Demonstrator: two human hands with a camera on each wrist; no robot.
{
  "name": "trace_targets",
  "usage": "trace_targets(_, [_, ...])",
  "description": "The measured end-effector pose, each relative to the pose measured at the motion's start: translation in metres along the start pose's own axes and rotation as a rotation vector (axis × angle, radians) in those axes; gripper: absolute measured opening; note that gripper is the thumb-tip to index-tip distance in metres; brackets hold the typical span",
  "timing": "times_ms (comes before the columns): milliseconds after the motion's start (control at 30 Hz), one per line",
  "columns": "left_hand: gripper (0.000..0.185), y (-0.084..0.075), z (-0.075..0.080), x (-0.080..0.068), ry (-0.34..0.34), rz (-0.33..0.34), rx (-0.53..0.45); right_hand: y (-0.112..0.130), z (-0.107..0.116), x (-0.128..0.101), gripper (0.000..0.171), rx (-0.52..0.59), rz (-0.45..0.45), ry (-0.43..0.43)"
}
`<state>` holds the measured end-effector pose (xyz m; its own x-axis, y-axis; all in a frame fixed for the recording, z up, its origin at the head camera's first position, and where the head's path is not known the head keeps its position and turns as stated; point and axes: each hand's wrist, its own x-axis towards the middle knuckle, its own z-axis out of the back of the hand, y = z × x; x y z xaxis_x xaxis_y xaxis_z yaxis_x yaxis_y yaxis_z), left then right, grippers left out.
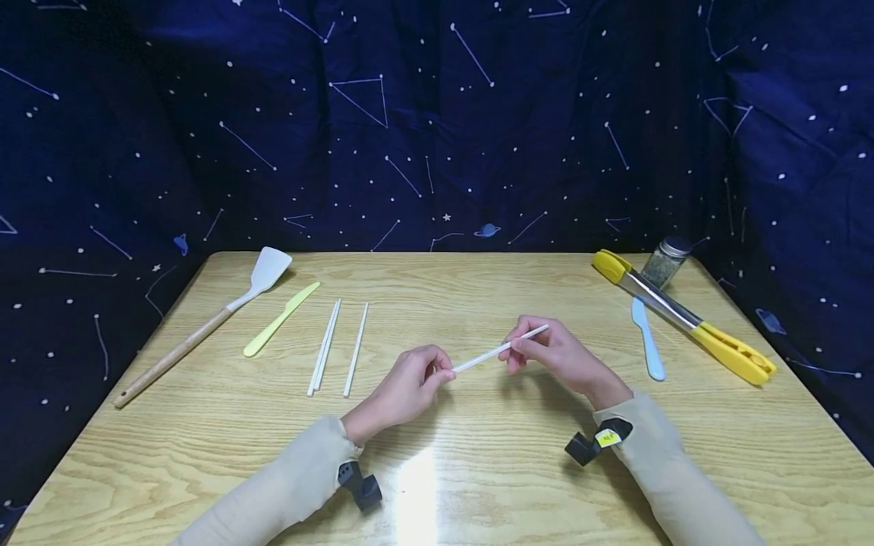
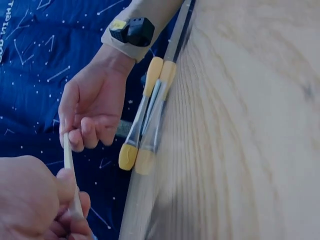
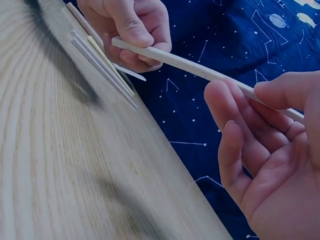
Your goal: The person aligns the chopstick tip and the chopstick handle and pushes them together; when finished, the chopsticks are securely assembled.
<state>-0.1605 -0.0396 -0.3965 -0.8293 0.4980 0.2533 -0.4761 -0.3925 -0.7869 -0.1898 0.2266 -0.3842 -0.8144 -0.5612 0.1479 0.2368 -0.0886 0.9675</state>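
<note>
Both sleeved forearms lie nearest, and above the wooden surface (image 1: 478,455) the left hand (image 1: 403,387) and right hand (image 1: 560,356) each pinch one end of a single white chopstick (image 1: 498,350), held just clear of the wood. Three more white chopsticks (image 1: 334,345) lie together to the left, so I judge the gathering partly done. Counted: four chopsticks, one spatula (image 1: 205,326), one green knife (image 1: 280,320), one blue knife (image 1: 647,337), one pair of yellow tongs (image 1: 683,315), one spice jar (image 1: 665,262).

Spatula (image 1: 205,326) lies left, tongs (image 1: 683,316) right, on table (image 1: 478,470).
</note>
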Motion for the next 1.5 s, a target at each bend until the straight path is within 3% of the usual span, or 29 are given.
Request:
trace_targets(200, [0.006, 0.003, -0.002, -0.001, 0.013, 0.002, -0.029, 0.001, -0.003, 0.001, 0.021, -0.025, -0.035, -0.028])
trace_targets(367, [0.006, 0.009, -0.007, -0.001, 0.058, 0.002, -0.112, -0.003, -0.010, 0.003, 0.023, 0.070, -0.052, -0.072])
trace_targets(533, [0.021, 0.012, -0.011, -0.001, 0.146, -0.064, -0.250, -0.006, -0.016, 0.005, 0.027, 0.203, 0.006, -0.082])
trace_targets(733, [0.038, 0.007, -0.010, 0.000, 0.286, -0.135, -0.410, -0.003, -0.023, 0.005, 0.026, 0.198, -0.004, -0.019])
trace_targets(933, [0.046, 0.004, -0.012, -0.001, 0.330, -0.187, -0.390, 0.000, -0.030, 0.004, 0.027, 0.175, -0.030, 0.063])
trace_targets(1167, [0.060, 0.000, -0.012, -0.002, 0.337, -0.223, -0.350, 0.004, -0.039, 0.005, 0.039, 0.087, -0.113, 0.055])
trace_targets(1500, [0.064, -0.001, -0.010, -0.004, 0.333, -0.215, -0.311, 0.005, -0.043, 0.005, 0.042, 0.074, -0.122, 0.077])
